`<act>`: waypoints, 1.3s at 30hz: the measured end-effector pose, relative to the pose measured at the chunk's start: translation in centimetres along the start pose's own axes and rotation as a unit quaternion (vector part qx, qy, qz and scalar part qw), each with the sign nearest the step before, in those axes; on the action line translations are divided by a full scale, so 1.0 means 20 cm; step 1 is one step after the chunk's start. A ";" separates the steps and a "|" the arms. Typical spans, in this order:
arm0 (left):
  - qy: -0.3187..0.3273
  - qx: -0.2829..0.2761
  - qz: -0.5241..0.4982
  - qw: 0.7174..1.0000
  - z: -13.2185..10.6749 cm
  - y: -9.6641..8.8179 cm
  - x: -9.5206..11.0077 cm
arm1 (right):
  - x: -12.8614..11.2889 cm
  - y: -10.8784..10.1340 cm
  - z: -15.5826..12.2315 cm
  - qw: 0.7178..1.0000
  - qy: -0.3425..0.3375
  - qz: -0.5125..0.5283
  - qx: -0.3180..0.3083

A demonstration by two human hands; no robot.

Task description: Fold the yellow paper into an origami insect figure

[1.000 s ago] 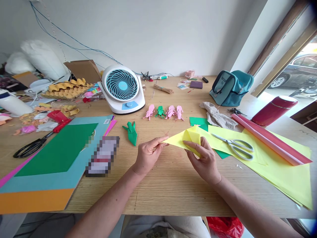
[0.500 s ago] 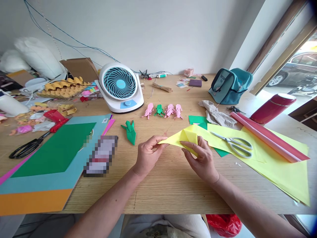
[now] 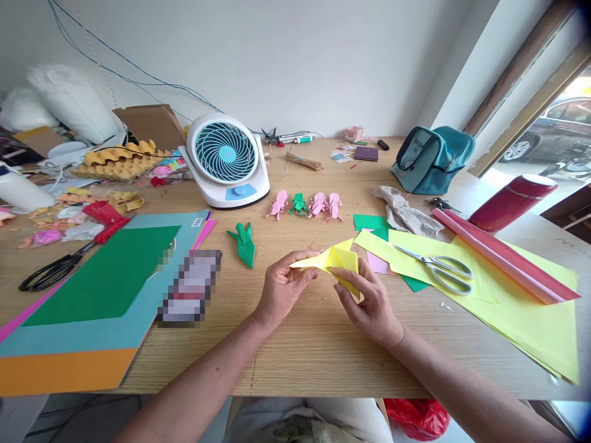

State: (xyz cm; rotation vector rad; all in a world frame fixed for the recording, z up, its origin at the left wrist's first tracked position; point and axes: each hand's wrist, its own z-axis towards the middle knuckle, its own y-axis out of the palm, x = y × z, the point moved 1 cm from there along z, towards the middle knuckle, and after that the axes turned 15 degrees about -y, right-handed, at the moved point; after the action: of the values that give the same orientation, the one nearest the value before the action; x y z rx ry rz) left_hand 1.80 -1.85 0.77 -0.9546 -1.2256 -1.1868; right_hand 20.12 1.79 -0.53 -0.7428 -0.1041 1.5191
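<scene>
Between my hands, above the table's front middle, is a partly folded piece of yellow origami paper with a long point to the left and open flaps to the right. My left hand pinches the pointed side between thumb and fingers. On the other side, my right hand grips the lower right part, its fingers along the flaps. A folded green paper figure lies left of my hands. Behind them, small pink paper figures and a green one stand in a row.
Grey-handled scissors rest on yellow sheets at the right, near a red paper roll and a red bottle. A fan stands behind. Green paper, black scissors and a blurred phone-like object are at left.
The yellow paper has turned and narrowed, and its flaps stand more open. My right hand has moved slightly left and down; my left hand still pinches the point.
</scene>
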 end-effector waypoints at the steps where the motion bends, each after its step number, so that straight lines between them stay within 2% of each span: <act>1: -0.006 0.004 -0.004 1.000 0.00 0.00 0.00 | 0.00 0.00 0.00 1.000 0.000 0.001 -0.006; 4: -0.021 0.030 -0.010 0.999 0.00 0.00 0.01 | 0.00 -0.01 -0.01 0.999 0.027 0.022 -0.020; 7: -0.022 0.060 0.012 0.998 0.01 -0.01 0.02 | -0.01 -0.01 -0.01 0.989 0.100 0.107 -0.015; 10: 0.006 0.076 0.067 0.995 0.01 -0.02 0.01 | -0.01 -0.02 0.01 0.961 0.165 0.223 -0.004; 14: 0.070 0.098 0.183 0.976 0.01 -0.05 0.01 | 0.01 -0.02 0.02 0.927 0.225 0.300 0.001; 18: 0.121 0.096 0.252 0.955 0.01 -0.06 0.03 | 0.06 -0.03 0.01 0.906 0.241 0.347 -0.012; 22: 0.118 0.082 0.267 0.953 0.02 -0.06 0.04 | 0.10 -0.05 0.00 0.896 0.239 0.373 -0.026; 27: 0.080 0.086 0.254 0.960 0.03 -0.06 0.04 | 0.07 -0.07 0.02 0.879 0.220 0.405 -0.119; 29: 0.064 0.085 0.248 0.963 0.03 -0.06 0.04 | 0.06 -0.08 0.03 0.877 0.220 0.407 -0.128; 33: 0.020 0.058 0.210 0.976 0.04 -0.06 0.03 | 0.07 -0.07 0.04 0.898 0.268 0.343 -0.070; 36: -0.046 0.062 0.090 0.993 0.09 -0.11 0.00 | 0.08 -0.04 0.05 0.898 0.283 0.336 -0.027; 38: -0.075 0.130 -0.017 0.989 0.13 -0.16 -0.02 | 0.09 -0.03 0.05 0.898 0.275 0.342 -0.016; 39: -0.069 0.170 -0.045 0.982 0.14 -0.18 -0.03 | 0.09 -0.03 0.04 0.901 0.270 0.339 -0.015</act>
State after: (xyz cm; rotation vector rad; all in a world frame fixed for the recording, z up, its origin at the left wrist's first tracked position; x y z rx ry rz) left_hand -2.21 0.33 0.38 -0.7401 -1.5402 -0.9505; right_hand 20.28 3.82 -0.24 -1.2870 0.6110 1.8947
